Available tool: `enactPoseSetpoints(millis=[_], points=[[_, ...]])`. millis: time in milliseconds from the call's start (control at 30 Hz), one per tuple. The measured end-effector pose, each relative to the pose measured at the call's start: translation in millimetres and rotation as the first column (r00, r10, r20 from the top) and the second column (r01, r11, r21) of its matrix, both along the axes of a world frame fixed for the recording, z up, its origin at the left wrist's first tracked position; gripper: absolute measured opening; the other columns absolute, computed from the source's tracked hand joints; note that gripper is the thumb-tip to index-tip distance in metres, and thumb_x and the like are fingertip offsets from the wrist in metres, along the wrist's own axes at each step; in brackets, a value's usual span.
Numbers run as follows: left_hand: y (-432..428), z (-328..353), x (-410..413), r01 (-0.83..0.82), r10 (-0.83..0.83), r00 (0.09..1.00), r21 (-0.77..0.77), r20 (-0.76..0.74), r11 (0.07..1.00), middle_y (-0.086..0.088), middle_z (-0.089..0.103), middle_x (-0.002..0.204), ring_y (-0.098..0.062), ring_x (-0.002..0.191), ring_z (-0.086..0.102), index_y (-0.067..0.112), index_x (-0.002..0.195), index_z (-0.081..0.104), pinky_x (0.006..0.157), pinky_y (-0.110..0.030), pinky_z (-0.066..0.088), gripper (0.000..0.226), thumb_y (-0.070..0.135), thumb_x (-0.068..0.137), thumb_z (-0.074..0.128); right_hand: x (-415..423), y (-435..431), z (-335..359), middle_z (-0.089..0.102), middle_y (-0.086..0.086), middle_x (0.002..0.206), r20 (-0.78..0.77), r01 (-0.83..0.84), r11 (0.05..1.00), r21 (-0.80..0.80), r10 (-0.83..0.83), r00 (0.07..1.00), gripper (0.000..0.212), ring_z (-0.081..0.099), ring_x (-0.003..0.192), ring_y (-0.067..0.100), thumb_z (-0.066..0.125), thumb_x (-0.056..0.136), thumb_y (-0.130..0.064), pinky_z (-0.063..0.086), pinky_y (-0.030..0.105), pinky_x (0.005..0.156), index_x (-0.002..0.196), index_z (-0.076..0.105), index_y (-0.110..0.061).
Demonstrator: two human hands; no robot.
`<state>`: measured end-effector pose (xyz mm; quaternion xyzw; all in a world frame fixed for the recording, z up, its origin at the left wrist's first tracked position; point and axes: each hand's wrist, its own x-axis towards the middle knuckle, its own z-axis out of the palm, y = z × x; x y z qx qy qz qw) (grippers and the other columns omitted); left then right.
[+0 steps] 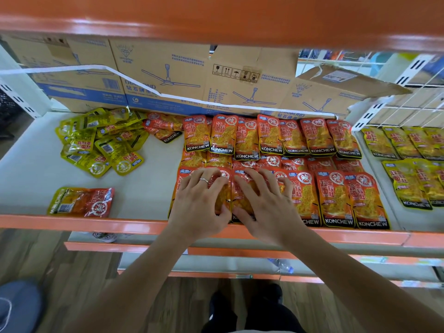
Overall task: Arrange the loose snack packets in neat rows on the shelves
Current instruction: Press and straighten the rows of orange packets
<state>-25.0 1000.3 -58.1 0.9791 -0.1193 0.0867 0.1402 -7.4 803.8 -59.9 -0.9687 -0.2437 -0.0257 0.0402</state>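
Observation:
Orange KONCHEW snack packets (335, 200) lie in rows on the white shelf (149, 183), a back row (269, 135) against the boxes and a front row at the shelf's edge. My left hand (199, 203) and my right hand (264, 203) rest side by side, fingers spread, on the left front packets (227, 198), each thumb tucked at a packet's lower edge. A loose heap of yellow packets (101, 140) lies at the back left. Two loose orange packets (165, 128) lie beside that heap. A single loose packet (81, 201) lies at the front left.
Cardboard fan boxes (168, 75) stand along the back of the shelf. An orange shelf lip (72, 221) runs along the front and another orange shelf hangs overhead. Yellow packets (406, 164) in rows fill the neighbouring bay on the right. Lower shelves and wooden floor lie below.

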Motion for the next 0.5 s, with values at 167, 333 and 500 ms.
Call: enactPoseSetpoints(millis=[167,333,500], points=[[0,-1,0,0.000,0.000,1.000,-0.013,0.004,1.000,-0.002,0.055,0.134,-0.024,0.130,0.046,0.019,0.127,0.061,0.107,-0.043,0.039,0.058,0.044,0.076,0.049,-1,0,2,0.036,0.002,0.153,0.003,-0.015,1.000,0.024,0.014,1.000,0.067,0.030,0.140,0.030,0.034,0.093,-0.064,0.025,0.062,0.107,0.149,0.038,-0.028],[2,-1,-1,0.003,0.006,0.995,-0.079,0.105,0.997,-0.004,0.056,0.136,-0.026,0.128,0.049,0.017,0.125,0.061,0.104,-0.042,0.039,0.050,0.034,0.077,0.060,-2,-2,5,0.036,0.000,0.155,0.038,0.004,0.994,0.107,-0.008,0.999,0.067,0.031,0.141,0.030,0.034,0.093,-0.067,0.026,0.059,0.108,0.147,0.042,-0.027],[1,1,-5,-0.007,0.032,0.982,-0.131,0.187,0.991,-0.007,0.057,0.136,-0.028,0.125,0.051,0.010,0.121,0.064,0.102,-0.041,0.037,0.046,0.030,0.081,0.051,-3,-7,14,0.035,-0.003,0.156,0.044,0.050,0.968,0.247,-0.062,0.997,0.061,0.027,0.141,0.025,0.033,0.096,-0.060,0.025,0.055,0.107,0.147,0.041,-0.028]])
